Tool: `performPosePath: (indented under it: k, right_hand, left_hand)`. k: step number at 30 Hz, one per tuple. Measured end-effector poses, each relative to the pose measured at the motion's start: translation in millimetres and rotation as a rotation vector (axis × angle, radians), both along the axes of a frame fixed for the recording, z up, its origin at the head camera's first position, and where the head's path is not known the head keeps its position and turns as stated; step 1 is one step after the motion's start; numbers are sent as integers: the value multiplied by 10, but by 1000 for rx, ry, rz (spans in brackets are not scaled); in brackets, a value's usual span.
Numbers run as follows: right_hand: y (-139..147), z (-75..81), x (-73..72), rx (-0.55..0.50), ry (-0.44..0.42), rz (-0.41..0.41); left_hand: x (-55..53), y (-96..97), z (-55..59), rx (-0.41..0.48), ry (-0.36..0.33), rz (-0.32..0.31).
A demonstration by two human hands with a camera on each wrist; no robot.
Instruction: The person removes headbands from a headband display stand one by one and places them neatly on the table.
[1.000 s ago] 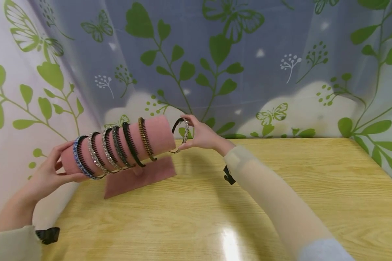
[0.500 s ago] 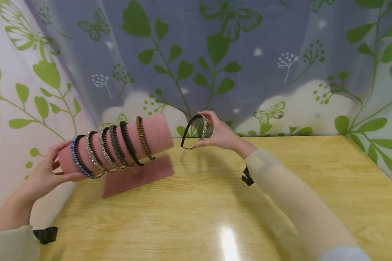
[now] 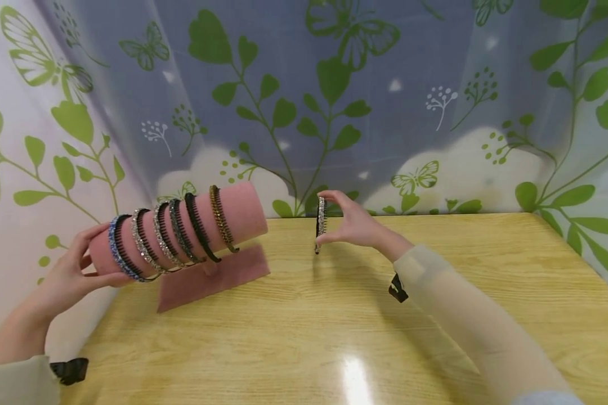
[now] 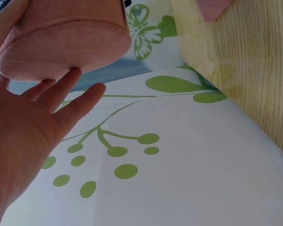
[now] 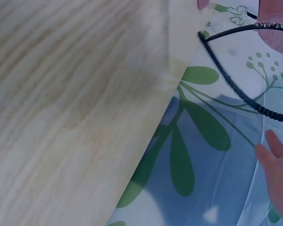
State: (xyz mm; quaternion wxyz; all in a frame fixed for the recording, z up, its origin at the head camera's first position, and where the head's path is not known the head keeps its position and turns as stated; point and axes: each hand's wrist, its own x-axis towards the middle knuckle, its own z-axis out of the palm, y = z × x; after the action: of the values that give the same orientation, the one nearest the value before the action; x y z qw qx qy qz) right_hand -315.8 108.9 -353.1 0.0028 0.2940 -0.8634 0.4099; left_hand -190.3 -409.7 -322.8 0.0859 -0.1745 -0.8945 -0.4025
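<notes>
The pink roll [image 3: 243,211] is gripped at one end between the spread thumb and fingers of the left hand [image 3: 70,275]. A sparkling headband [image 3: 321,216] is pinched by the right hand [image 3: 358,222] over the wooden table [image 3: 304,332], apart from the roll's opposite end. Six headbands [image 3: 220,218] are carried on the roll.

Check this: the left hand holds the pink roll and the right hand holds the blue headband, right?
The left hand does hold the pink roll, but the right hand holds a silver headband; the head view shows the blue headband around the roll.
</notes>
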Motion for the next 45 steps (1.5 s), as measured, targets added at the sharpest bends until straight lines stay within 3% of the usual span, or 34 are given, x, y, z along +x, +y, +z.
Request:
performPosePath:
  k: [29, 38, 45]
  right_hand:
    - [-275, -541, 140, 469, 59, 211]
    - [-354, -579, 155, 543, 46, 200]
    - [-356, -592, 151, 620, -14, 160]
  left_hand:
    - [7, 8, 5, 4, -12, 17]
    - [13, 3, -11, -7, 0, 23]
    - [13, 2, -2, -9, 0, 26]
